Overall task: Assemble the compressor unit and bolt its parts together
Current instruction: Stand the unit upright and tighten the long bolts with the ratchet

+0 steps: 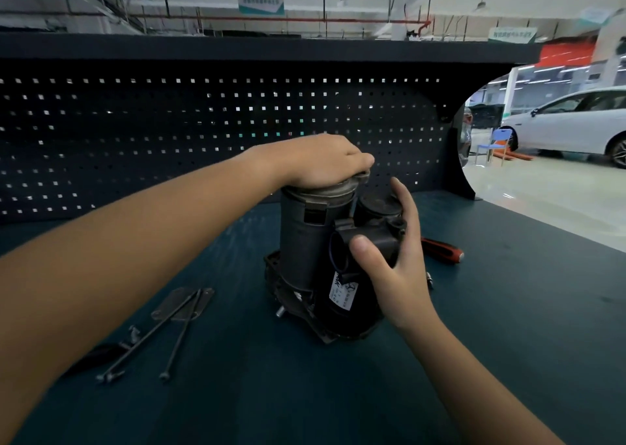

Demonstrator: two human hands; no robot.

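As the dark grey metal compressor (306,241) stands upright, my left hand (318,163) clasps its top, my right hand (393,261) its side.

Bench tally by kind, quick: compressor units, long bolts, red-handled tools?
compressor unit: 1
long bolts: 2
red-handled tool: 1
Total: 4
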